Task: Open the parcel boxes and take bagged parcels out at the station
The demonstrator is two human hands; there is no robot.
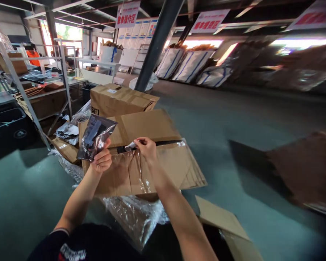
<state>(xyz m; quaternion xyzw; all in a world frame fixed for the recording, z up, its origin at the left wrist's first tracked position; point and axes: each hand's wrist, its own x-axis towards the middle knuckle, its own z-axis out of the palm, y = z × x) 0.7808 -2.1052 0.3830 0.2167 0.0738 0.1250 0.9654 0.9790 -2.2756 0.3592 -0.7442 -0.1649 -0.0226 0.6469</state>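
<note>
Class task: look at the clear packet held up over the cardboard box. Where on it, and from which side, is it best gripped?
Probably the bottom edge, from below, as the left hand does now. The packet is a thin, flat plastic bag held upright, its dark contents filling the middle, so a thumb-and-finger pinch on the lower margin looks steadiest. The right hand is on the tape along the cardboard box.

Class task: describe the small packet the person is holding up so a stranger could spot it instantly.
Find the large taped cardboard box on the floor. At its left edge the left hand pinches a clear plastic packet with something dark inside. Unlike the crumpled wrap nearby, it is held up, flat and glossy.
</note>
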